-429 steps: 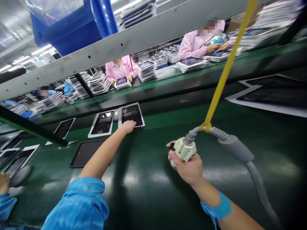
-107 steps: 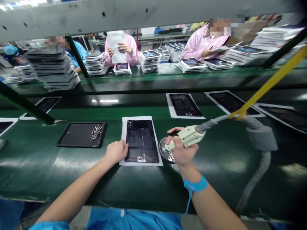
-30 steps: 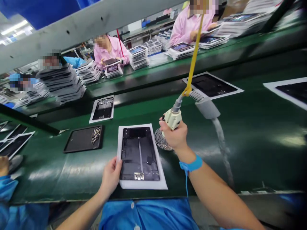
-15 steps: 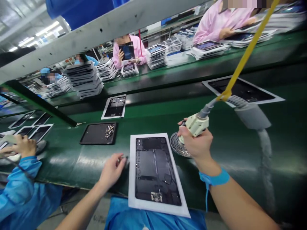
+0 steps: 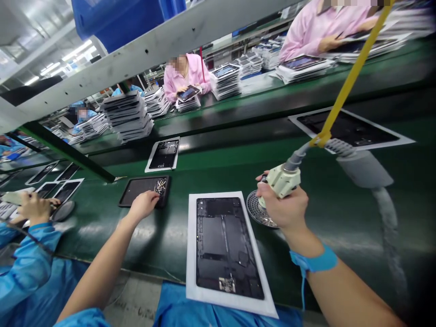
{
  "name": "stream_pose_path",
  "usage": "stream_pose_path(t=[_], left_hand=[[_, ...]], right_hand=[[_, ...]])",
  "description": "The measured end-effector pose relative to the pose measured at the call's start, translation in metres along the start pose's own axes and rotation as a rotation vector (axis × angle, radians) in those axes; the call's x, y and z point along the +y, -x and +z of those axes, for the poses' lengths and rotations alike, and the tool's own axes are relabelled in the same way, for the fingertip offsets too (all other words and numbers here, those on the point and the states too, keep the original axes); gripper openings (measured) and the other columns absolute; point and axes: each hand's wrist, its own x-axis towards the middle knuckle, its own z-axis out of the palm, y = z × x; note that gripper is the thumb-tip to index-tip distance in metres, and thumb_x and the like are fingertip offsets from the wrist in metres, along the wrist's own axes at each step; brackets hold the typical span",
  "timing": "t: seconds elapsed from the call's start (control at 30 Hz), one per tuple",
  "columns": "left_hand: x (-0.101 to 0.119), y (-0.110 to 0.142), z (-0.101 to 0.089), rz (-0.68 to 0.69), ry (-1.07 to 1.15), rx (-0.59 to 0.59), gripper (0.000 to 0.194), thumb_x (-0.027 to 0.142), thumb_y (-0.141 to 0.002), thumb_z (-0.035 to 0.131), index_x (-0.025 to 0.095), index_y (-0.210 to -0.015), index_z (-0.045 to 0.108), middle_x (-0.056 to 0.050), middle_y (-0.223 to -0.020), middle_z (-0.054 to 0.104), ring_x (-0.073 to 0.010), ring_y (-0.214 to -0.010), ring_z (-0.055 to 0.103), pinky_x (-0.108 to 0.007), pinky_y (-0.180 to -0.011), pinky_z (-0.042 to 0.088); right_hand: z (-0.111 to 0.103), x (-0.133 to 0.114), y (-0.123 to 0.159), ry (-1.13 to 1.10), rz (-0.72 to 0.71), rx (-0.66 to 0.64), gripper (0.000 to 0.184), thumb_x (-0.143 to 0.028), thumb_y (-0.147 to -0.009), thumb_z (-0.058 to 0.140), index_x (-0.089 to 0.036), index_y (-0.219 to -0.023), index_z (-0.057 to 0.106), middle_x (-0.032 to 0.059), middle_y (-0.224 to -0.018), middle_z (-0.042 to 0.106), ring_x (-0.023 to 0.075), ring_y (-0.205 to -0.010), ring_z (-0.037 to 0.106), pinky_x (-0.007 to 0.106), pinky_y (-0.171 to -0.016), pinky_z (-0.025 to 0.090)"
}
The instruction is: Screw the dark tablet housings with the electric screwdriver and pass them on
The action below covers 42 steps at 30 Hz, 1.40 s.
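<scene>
My left hand (image 5: 143, 205) reaches forward onto a black tray (image 5: 138, 185), its fingertips at a small pile of metal screws (image 5: 161, 186). Whether it holds a screw is hidden. My right hand (image 5: 289, 206) grips a cream electric screwdriver (image 5: 281, 180) above a round metal mesh disc (image 5: 257, 210). A black tablet back frame (image 5: 228, 245) lies on a white sheet (image 5: 192, 272) between my hands, touched by neither. A yellow strap (image 5: 350, 77) and a grey hose (image 5: 388, 218) lead away from the screwdriver.
The green conveyor belt (image 5: 91, 236) carries further frames on white sheets (image 5: 163, 154). A co-worker's hand (image 5: 34, 209) in a blue sleeve works at the left. Across the belt, people in pink coats (image 5: 185, 77) sit among tablet stacks (image 5: 127, 116). A grey beam (image 5: 136, 45) runs overhead.
My left hand has moved from beside the white sheet forward and left to the screws on the tray. The right hand and screwdriver stay nearly in place above the mesh disc.
</scene>
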Motion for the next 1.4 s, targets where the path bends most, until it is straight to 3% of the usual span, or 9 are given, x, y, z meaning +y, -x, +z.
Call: stream_pose_path(t=[0.17,0.47,0.63,0.8,0.97,1.1,1.2,1.4], left_hand=[[0.007,-0.011,-0.004,-0.069,-0.108,0.011,0.027,0.027,-0.096,0.053,0.024,-0.109,0.077,-0.009,-0.112,0.075,-0.026,-0.101,0.072,-0.031,-0.085,0.054],[-0.001,-0.029,0.001,0.06,-0.113,-0.054,0.03,0.017,-0.093,0.052,0.024,-0.104,0.079,-0.01,-0.117,0.075,-0.0271,-0.103,0.072,-0.034,-0.09,0.053],[-0.006,-0.043,-0.01,0.213,-0.134,-0.139,0.025,0.017,-0.088,0.054,0.024,-0.094,0.077,-0.008,-0.106,0.077,-0.0254,-0.1,0.071,-0.032,-0.09,0.051],[-0.006,-0.052,-0.024,0.273,-0.114,-0.208,0.014,0.019,-0.082,0.059,0.023,-0.075,0.07,-0.006,-0.092,0.076,-0.0224,-0.087,0.069,-0.028,-0.08,0.05],[-0.017,-0.038,-0.053,0.165,0.119,-0.084,0.018,0.03,-0.084,0.057,0.021,-0.085,0.073,-0.003,-0.08,0.075,-0.0209,-0.075,0.068,-0.027,-0.071,0.05],[-0.01,-0.019,-0.065,0.117,0.397,0.061,0.041,0.048,-0.087,0.058,0.019,-0.11,0.075,-0.004,-0.088,0.078,-0.0217,-0.081,0.071,-0.03,-0.078,0.056],[0.02,-0.008,-0.048,0.107,0.661,0.06,0.05,0.057,-0.089,0.059,0.016,-0.115,0.073,-0.007,-0.093,0.079,-0.0214,-0.081,0.073,-0.034,-0.08,0.059],[0.092,0.004,0.02,0.135,1.088,-0.129,0.051,0.058,-0.083,0.071,0.015,-0.11,0.071,-0.008,-0.086,0.079,-0.021,-0.076,0.075,-0.038,-0.077,0.063]], right_hand=[[-0.001,0.001,0.0,0.013,-0.031,-0.013,0.029,-0.045,-0.083,0.076,-0.021,-0.099,0.072,0.0059,-0.084,0.076,0.026,-0.08,0.076,0.041,-0.077,0.064],[0.0,0.001,0.0,0.018,-0.042,-0.012,0.029,-0.046,-0.084,0.076,-0.021,-0.099,0.071,0.0059,-0.082,0.076,0.0271,-0.079,0.076,0.045,-0.079,0.064],[-0.001,0.001,0.0,0.041,-0.031,-0.011,0.029,-0.043,-0.083,0.077,-0.021,-0.101,0.072,0.0043,-0.077,0.075,0.0265,-0.076,0.076,0.045,-0.08,0.064],[0.0,0.001,-0.001,0.031,-0.031,-0.009,0.031,-0.045,-0.083,0.076,-0.02,-0.102,0.072,0.0043,-0.076,0.075,0.0262,-0.074,0.076,0.044,-0.078,0.064],[0.0,-0.001,0.0,0.031,-0.041,0.0,0.03,-0.044,-0.083,0.076,-0.021,-0.101,0.072,0.0052,-0.079,0.076,0.0268,-0.077,0.077,0.044,-0.079,0.064],[0.0,-0.004,0.0,0.027,-0.04,-0.006,0.027,-0.042,-0.083,0.076,-0.021,-0.1,0.072,0.0055,-0.082,0.077,0.0268,-0.079,0.077,0.045,-0.08,0.063],[-0.001,-0.005,0.0,0.036,-0.035,-0.016,0.026,-0.042,-0.083,0.076,-0.021,-0.097,0.072,0.0055,-0.083,0.078,0.0259,-0.077,0.076,0.044,-0.079,0.063],[-0.001,-0.005,-0.001,0.041,-0.036,-0.027,0.026,-0.042,-0.083,0.074,-0.021,-0.097,0.072,0.0056,-0.084,0.078,0.0261,-0.078,0.076,0.045,-0.079,0.062]])
